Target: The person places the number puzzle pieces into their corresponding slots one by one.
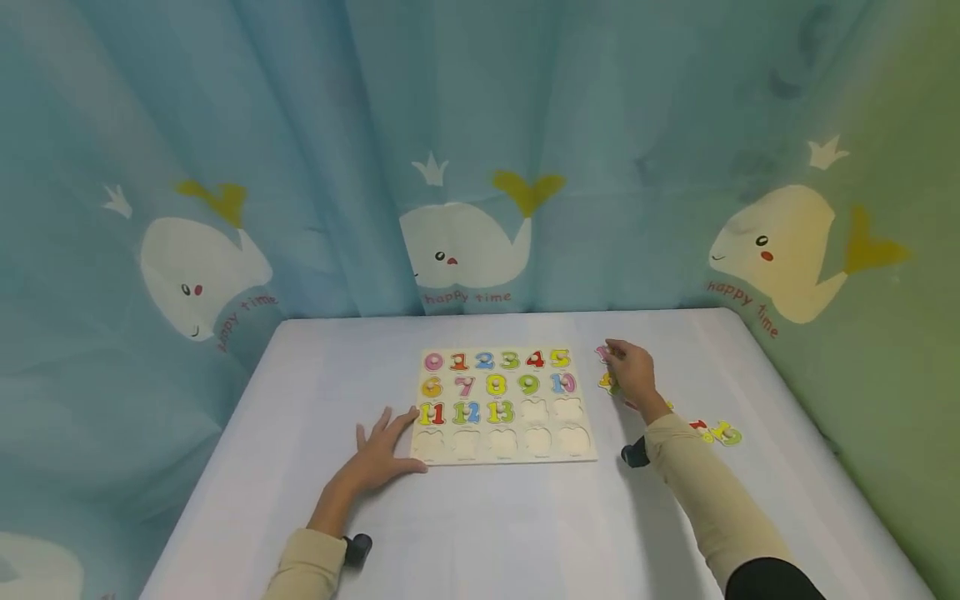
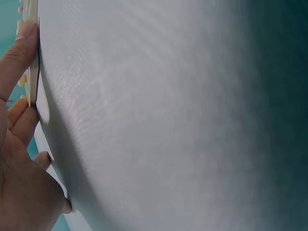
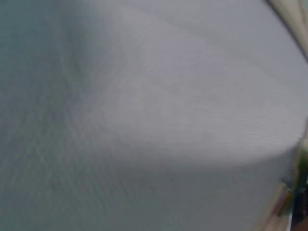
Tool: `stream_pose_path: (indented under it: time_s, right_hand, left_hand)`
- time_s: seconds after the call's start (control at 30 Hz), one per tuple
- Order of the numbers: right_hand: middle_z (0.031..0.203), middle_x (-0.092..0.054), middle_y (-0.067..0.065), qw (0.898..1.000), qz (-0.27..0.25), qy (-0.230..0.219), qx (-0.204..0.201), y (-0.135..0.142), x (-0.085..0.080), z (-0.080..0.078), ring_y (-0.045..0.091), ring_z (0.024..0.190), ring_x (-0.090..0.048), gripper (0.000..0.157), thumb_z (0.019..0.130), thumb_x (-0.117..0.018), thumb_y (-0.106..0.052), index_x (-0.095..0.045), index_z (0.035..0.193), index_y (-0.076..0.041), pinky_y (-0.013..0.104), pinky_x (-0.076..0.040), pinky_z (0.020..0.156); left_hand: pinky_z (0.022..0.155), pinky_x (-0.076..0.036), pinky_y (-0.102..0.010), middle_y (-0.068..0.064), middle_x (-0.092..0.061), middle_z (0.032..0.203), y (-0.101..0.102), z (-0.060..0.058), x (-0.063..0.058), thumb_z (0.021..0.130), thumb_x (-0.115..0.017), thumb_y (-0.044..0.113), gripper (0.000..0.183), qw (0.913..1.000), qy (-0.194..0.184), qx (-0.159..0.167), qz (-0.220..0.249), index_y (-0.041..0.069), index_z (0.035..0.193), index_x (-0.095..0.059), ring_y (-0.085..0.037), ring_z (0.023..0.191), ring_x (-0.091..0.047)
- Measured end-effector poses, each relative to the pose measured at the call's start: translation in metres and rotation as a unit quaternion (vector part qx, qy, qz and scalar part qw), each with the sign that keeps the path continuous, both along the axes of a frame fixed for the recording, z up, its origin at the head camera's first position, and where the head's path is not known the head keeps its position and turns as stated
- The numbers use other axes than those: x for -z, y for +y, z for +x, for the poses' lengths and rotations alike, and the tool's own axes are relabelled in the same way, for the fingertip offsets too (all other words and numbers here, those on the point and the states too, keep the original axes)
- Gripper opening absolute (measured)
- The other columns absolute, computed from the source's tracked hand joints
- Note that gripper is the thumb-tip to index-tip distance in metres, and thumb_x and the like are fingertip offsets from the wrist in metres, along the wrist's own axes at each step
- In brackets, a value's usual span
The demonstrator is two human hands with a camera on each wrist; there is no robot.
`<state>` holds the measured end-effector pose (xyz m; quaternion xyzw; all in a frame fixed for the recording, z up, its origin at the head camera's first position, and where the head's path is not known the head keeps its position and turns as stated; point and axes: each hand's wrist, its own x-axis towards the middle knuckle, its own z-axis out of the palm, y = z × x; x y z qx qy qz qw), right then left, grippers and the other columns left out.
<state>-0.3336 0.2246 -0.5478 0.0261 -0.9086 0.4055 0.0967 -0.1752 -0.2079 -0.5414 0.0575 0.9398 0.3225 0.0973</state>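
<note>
In the head view, a wooden number puzzle board [image 1: 459,457] lies on the table, with pieces 0 to 13 seated and several bare recesses in the lower rows. My left hand [image 1: 378,461] spreads around its near left corner, thumb at the front edge and index finger at the left side. The left wrist view shows the left thumb [image 2: 21,48] against the board's edge [image 2: 32,77]. Right of the board, my right hand [image 1: 633,375] pinches a pink number piece [image 1: 602,353] at its fingertips. An orange-yellow piece [image 1: 606,382] lies just below, partly covered by that hand.
A red-and-white piece [image 1: 701,428] and a yellow-green piece [image 1: 726,432] lie beside the right forearm, which partly hides others. The white tabletop [image 1: 480,533] ends at a blue whale-print curtain [image 1: 322,167]. The right wrist view is blurred, mostly tablecloth [image 3: 183,96].
</note>
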Motion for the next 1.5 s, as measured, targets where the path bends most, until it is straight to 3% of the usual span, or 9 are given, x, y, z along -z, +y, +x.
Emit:
stream_pose_path:
  time_s: [0.17,0.27,0.4,0.6,0.7,0.9,1.2,1.4,1.5]
  right_hand:
    - [0.101,-0.067,0.02,0.998,-0.001,0.041,0.044,0.006,0.007,0.007,0.033,0.093,-0.057,0.028,0.089,-0.062,-0.002,-0.062,0.117,0.004,0.042,-0.044,0.077]
    - [0.1,-0.068,0.017,0.997,-0.004,0.063,0.04,-0.002,0.0,0.008,0.032,0.085,-0.055,0.032,0.089,-0.065,-0.007,-0.061,0.119,0.001,0.041,-0.041,0.072]
    - [0.1,-0.069,0.015,0.996,-0.012,0.086,-0.023,-0.029,-0.012,0.021,0.033,0.089,-0.059,0.036,0.088,-0.066,-0.011,-0.059,0.122,-0.002,0.042,-0.042,0.074]
    - [0.095,-0.07,0.007,0.99,-0.002,0.047,-0.137,-0.071,-0.012,0.054,0.023,0.078,-0.063,0.037,0.086,-0.069,-0.009,-0.061,0.122,-0.004,0.032,-0.047,0.059]
    - [0.092,-0.069,0.003,0.986,0.019,0.017,-0.162,-0.085,-0.006,0.068,0.019,0.087,-0.064,0.038,0.084,-0.071,-0.008,-0.061,0.121,-0.005,0.035,-0.05,0.073]
    - [0.09,-0.067,0.003,0.989,-0.001,0.008,-0.15,-0.101,0.005,0.084,0.02,0.088,-0.059,0.035,0.083,-0.07,-0.004,-0.063,0.118,-0.002,0.04,-0.045,0.081]
    - [0.094,-0.068,0.0,0.989,-0.009,0.015,-0.149,-0.099,0.013,0.086,0.019,0.093,-0.056,0.036,0.084,-0.071,-0.01,-0.063,0.119,-0.005,0.04,-0.042,0.084]
    - [0.113,-0.066,0.004,0.98,-0.11,-0.017,-0.167,-0.088,0.011,0.086,0.019,0.106,-0.06,0.036,0.088,-0.067,-0.012,-0.06,0.122,-0.005,0.039,-0.046,0.092]
    - [0.116,-0.065,0.005,0.981,-0.12,-0.021,-0.15,-0.079,0.007,0.084,0.02,0.105,-0.06,0.037,0.089,-0.066,-0.015,-0.059,0.124,-0.006,0.039,-0.046,0.092]
  left_hand:
    - [0.103,0.013,-0.063,-0.016,-0.032,0.149,0.008,0.004,0.004,0.068,-0.079,0.05,0.094,1.0,-0.009,0.001,0.002,0.015,0.145,-0.037,-0.04,0.14,-0.008]
    - [0.103,0.013,-0.063,-0.017,-0.03,0.149,0.006,0.002,0.002,0.068,-0.078,0.05,0.095,0.9999,-0.012,0.0,-0.002,0.015,0.146,-0.036,-0.039,0.14,-0.007]
    - [0.103,0.013,-0.063,-0.019,-0.028,0.15,0.001,-0.001,-0.001,0.069,-0.078,0.05,0.096,0.9999,-0.01,-0.001,-0.005,0.014,0.146,-0.034,-0.04,0.14,-0.006]
    - [0.102,0.015,-0.063,-0.019,-0.027,0.15,-0.002,-0.005,-0.001,0.07,-0.077,0.05,0.095,0.9999,-0.006,0.012,0.001,0.014,0.146,-0.033,-0.041,0.139,-0.006]
    - [0.102,0.015,-0.063,-0.019,-0.027,0.15,-0.002,-0.006,0.0,0.07,-0.077,0.05,0.095,0.9998,-0.006,0.016,-0.004,0.014,0.147,-0.033,-0.041,0.139,-0.006]
    - [0.102,0.014,-0.063,-0.019,-0.026,0.151,-0.001,-0.005,-0.001,0.07,-0.077,0.049,0.095,0.9999,-0.011,0.012,-0.005,0.013,0.146,-0.033,-0.04,0.14,-0.005]
    - [0.101,0.013,-0.065,-0.02,-0.026,0.15,-0.002,-0.004,-0.004,0.071,-0.077,0.049,0.094,0.9998,-0.01,0.013,-0.009,0.013,0.146,-0.033,-0.042,0.139,-0.006]
    - [0.101,0.013,-0.065,-0.02,-0.026,0.15,-0.002,-0.002,-0.005,0.071,-0.078,0.047,0.094,0.9999,-0.013,0.01,-0.001,0.013,0.146,-0.034,-0.042,0.139,-0.006]
    - [0.101,0.013,-0.065,-0.019,-0.026,0.15,-0.001,-0.002,-0.004,0.071,-0.078,0.047,0.093,0.9999,-0.011,0.01,0.003,0.013,0.146,-0.034,-0.042,0.139,-0.006]
